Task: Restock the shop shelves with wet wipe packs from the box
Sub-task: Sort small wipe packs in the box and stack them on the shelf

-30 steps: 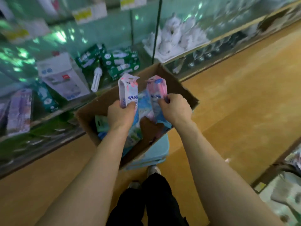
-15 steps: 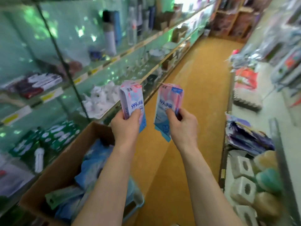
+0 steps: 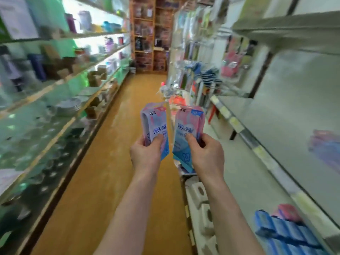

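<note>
My left hand (image 3: pixel 145 155) grips a pink, white and blue wet wipe pack (image 3: pixel 154 124) by its lower end, thumb on the front. Beside it, my right hand (image 3: pixel 207 155) grips a second pack (image 3: pixel 188 129) of the same kind, also upright with the thumb on its face. Both packs are held side by side at chest height over the aisle floor. Rows of blue and pink wet wipe packs (image 3: pixel 283 229) lie on the white shelf (image 3: pixel 257 173) at the lower right. The box is out of view.
Glass shelves (image 3: pixel 55 100) with dishes, bottles and cartons run along the left. An orange-brown aisle floor (image 3: pixel 117 144) leads to a wooden rack (image 3: pixel 149 34) at the far end. Hanging goods (image 3: pixel 198 57) and toilet paper rolls (image 3: pixel 200 199) line the right side.
My view has swung from the box on the left round to the right along the aisle. Both hands have kept their packs and carried them away from the box, which has left the frame.
</note>
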Tool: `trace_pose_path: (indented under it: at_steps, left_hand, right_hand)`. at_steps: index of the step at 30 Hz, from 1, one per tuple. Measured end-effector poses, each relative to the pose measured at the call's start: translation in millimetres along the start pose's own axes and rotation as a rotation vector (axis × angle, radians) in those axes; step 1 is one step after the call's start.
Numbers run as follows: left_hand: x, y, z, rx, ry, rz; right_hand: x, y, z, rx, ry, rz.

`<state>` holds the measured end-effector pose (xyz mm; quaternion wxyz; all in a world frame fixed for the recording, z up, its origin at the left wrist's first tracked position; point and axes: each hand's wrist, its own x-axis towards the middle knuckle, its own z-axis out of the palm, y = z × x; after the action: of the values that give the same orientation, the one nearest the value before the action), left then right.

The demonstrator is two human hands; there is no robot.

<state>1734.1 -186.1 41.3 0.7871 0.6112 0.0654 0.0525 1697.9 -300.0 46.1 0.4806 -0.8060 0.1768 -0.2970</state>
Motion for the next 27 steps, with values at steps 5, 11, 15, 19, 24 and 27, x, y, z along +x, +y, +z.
trace_pose_path:
  at_steps: [5, 11, 15, 19, 24, 27]
  left_hand:
    - [-4.8, -13.2, 88.1, -0.003, -0.214, -0.048]
    - [-16.2, -25.5, 175.8, 0.007, -0.476, -0.119]
    - [-11.9, -35.1, 224.1, 0.019, -0.597, -0.162]
    - [2.7, -38.9, 263.1, -0.016, -0.725, -0.274]
    - [24.6, -37.6, 301.9, -0.083, -0.87, -0.448]
    - [38.3, -39.6, 322.0, -0.123, -1.004, -0.536]
  right_hand:
    - [38.8, 33.3, -67.1, -0.05, 0.186, 0.049]
    - [68.0, 60.3, -132.1, -0.162, 0.443, 0.117]
    - [84.1, 72.1, -156.7, -0.248, 0.577, 0.164]
    - [102.5, 83.2, -166.7, -0.316, 0.705, 0.232]
    - [127.9, 94.7, -170.4, -0.319, 0.829, 0.313]
    - [140.3, 107.1, -178.9, -0.281, 0.859, 0.42]
